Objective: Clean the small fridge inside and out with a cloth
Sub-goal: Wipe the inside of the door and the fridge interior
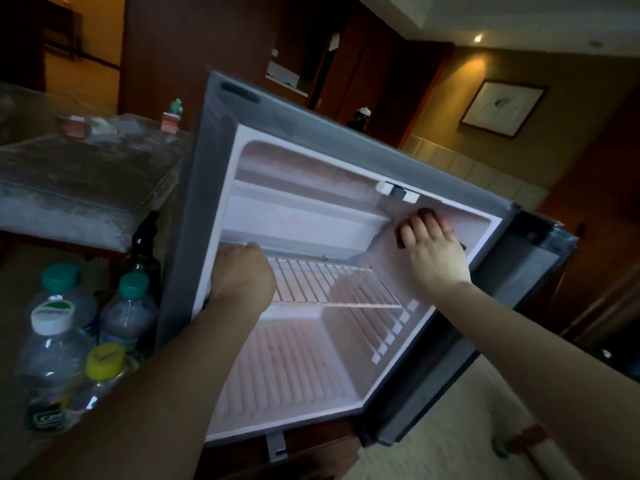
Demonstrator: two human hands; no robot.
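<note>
The small fridge (221,168) stands open in the middle, its door (533,268) swung to the right. The right hand (433,251) clutches a dark cloth (425,213) against the right inner wall, up near the top. The left hand (242,275) curls over the ledge above the wire shelf (318,282); whether it grips is unclear. Water bottles (59,341) crowd the near left, with a dark spray bottle (143,244) and a cushioned stool (76,174) behind them.

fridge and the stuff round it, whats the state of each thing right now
fridge: open, nothing stored inside
fridge door: swung open to the right
wire shelf: in place, bare
cloth: bunched against the right inner wall
right hand: holds the cloth on that wall
left hand: curled at the shelf's front edge, grip unclear
water bottles: upright, capped
</note>
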